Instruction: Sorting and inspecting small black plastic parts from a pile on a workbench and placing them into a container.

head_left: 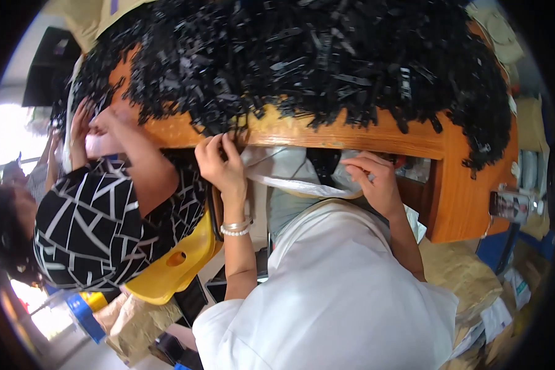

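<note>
A thick heap of small black plastic pieces [302, 61] covers most of the orange-brown wooden table [364, 140]. My left hand [223, 169], with bracelets at its wrist, is at the table's front edge. Its fingers are curled together beside the nearest black pieces, and what they pinch is too small to make out. Over my lap hangs a white bag [283, 165] below the edge, its mouth open and black pieces [324, 165] inside. My right hand [376, 184] is above the right side of that mouth, fingers bent together; anything between them is hidden.
On my left, a person in a black-and-white patterned top [98, 228] works at the same table, near a yellow chair [172, 262]. A phone [509, 206] is mounted by the table's right end. Brown paper sacks [462, 271] are at the lower right.
</note>
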{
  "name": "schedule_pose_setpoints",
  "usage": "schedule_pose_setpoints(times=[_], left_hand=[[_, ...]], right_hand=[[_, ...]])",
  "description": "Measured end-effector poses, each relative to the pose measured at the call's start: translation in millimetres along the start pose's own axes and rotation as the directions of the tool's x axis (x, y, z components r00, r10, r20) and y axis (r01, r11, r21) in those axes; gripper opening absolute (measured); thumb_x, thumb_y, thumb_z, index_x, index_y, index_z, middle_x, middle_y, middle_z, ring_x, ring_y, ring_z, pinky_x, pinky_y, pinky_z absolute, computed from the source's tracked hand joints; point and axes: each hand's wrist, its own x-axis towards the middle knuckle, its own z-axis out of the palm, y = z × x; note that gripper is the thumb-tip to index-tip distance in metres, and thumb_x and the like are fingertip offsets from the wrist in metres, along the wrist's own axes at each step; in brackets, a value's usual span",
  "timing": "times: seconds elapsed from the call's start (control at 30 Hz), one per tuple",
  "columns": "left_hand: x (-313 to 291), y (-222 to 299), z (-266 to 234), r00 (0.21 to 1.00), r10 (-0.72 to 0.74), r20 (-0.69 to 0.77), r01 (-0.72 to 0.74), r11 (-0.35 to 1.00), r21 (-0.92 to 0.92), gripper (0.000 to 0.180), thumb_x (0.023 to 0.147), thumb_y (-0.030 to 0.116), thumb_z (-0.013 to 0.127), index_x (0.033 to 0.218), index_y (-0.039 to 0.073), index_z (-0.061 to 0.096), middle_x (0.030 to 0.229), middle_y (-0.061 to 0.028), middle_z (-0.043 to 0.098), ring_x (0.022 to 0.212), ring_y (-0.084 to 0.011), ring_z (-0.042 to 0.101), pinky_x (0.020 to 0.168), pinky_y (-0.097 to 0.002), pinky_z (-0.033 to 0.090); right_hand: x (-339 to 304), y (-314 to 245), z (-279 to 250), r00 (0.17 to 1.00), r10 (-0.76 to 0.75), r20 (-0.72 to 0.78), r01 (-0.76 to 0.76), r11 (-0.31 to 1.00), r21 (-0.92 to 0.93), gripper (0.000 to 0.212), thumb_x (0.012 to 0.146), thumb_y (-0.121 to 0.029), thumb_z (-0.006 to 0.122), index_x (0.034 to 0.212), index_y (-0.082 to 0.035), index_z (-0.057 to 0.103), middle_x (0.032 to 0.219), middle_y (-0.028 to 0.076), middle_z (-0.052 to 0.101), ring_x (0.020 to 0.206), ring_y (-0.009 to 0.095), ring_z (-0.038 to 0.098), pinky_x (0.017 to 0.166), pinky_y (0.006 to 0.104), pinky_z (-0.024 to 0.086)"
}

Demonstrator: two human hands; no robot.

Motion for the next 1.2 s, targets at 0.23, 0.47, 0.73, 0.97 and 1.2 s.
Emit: schedule_pose_setpoints(times=[0.23,0.47,0.73,0.97,1.2], left_hand=[[-2,25,2,0.692,-0.203,0.693,0.692,-0.089,-0.717,0.011,0.086,0.007,0.051,0.094,-0.001,0.055,0.080,-0.0092,0.060,0.064,-0.0161,0.058,0.056,-0.0214,0.047],[-6,37,15,0.557,0.071,0.828,0.771,-0.416,-0.483,0.027,0.084,0.011,0.056,0.106,-0.003,0.052,0.091,-0.0139,0.061,0.075,-0.0220,0.060,0.062,-0.0253,0.052],[-4,56,14,0.512,-0.001,0.859,0.859,-0.008,-0.512,0.033,0.073,-0.008,0.060,0.105,-0.009,0.052,0.092,-0.0172,0.060,0.077,-0.0235,0.062,0.068,-0.0276,0.053],[-7,75,17,0.474,-0.070,0.878,0.880,0.063,-0.470,0.037,0.072,-0.011,0.060,0.108,-0.008,0.049,0.092,-0.0163,0.060,0.074,-0.0235,0.063,0.066,-0.0290,0.054],[-14,86,24,0.490,-0.025,0.872,0.852,0.226,-0.472,0.043,0.070,-0.012,0.060,0.110,-0.006,0.043,0.094,-0.0165,0.059,0.068,-0.0193,0.061,0.059,-0.0281,0.054]], right_hand=[[-13,32,-28,0.935,0.021,-0.354,-0.026,1.000,-0.010,0.010,0.079,0.001,0.055,0.087,0.004,0.060,0.074,0.007,0.056,0.060,0.012,0.053,0.052,0.0221,0.041],[-55,99,-125,0.512,-0.201,-0.835,-0.564,0.655,-0.503,0.015,0.080,-0.004,0.053,0.093,-0.005,0.062,0.079,0.012,0.056,0.072,0.026,0.056,0.064,0.0340,0.044],[-65,117,-154,0.508,-0.103,-0.855,-0.700,0.528,-0.480,0.018,0.077,-0.006,0.059,0.095,-0.009,0.063,0.082,0.010,0.052,0.071,0.028,0.054,0.063,0.0358,0.043],[-52,114,-148,0.575,-0.326,-0.750,-0.465,0.625,-0.627,0.013,0.077,-0.005,0.061,0.090,-0.006,0.065,0.074,0.008,0.051,0.059,0.022,0.051,0.055,0.0295,0.042],[-34,105,-163,0.503,-0.382,-0.775,-0.554,0.547,-0.628,0.014,0.079,-0.010,0.060,0.091,-0.012,0.067,0.067,0.007,0.047,0.051,0.022,0.046,0.050,0.0314,0.039]])
